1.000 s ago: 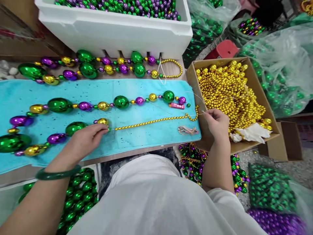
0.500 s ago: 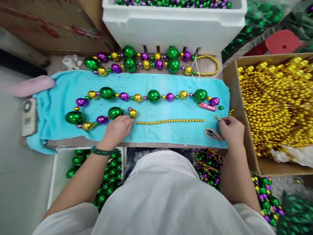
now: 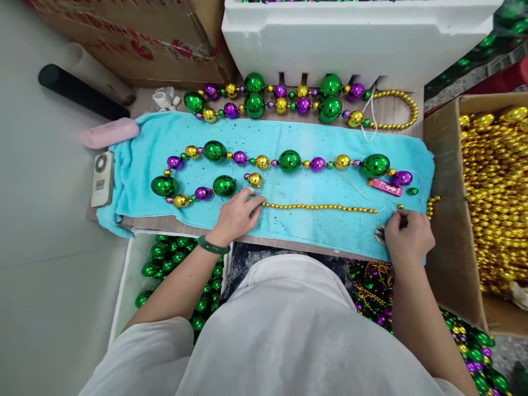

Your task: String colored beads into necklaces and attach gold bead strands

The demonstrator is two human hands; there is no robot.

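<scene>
A string of small gold beads (image 3: pixel 319 207) lies across the blue towel (image 3: pixel 313 231). My left hand (image 3: pixel 239 213) rests at its left end, fingers somewhat spread, beside a loose gold ball (image 3: pixel 255 180) and a green ball (image 3: pixel 225 186). At the right end, my right hand (image 3: pixel 408 234) is closed in a pinch near a thin pale thread; what the fingertips grip is too small to make out. Above lies a curved row of green, purple and gold balls (image 3: pixel 290 160). A pink packet (image 3: pixel 385 187) lies under its right end.
A finished-looking bead necklace (image 3: pixel 281 105) lies behind the towel, before a white foam box (image 3: pixel 350 44). On the right stands a cardboard box (image 3: pixel 447 159) of gold beads. A pink case (image 3: pixel 109 133) and a pale device (image 3: pixel 103 179) sit at the left.
The view has shifted, so the scene sits further right. My left fingers have spread at the bead string's end. The thread by my right hand, straight before, is now slack and curved.
</scene>
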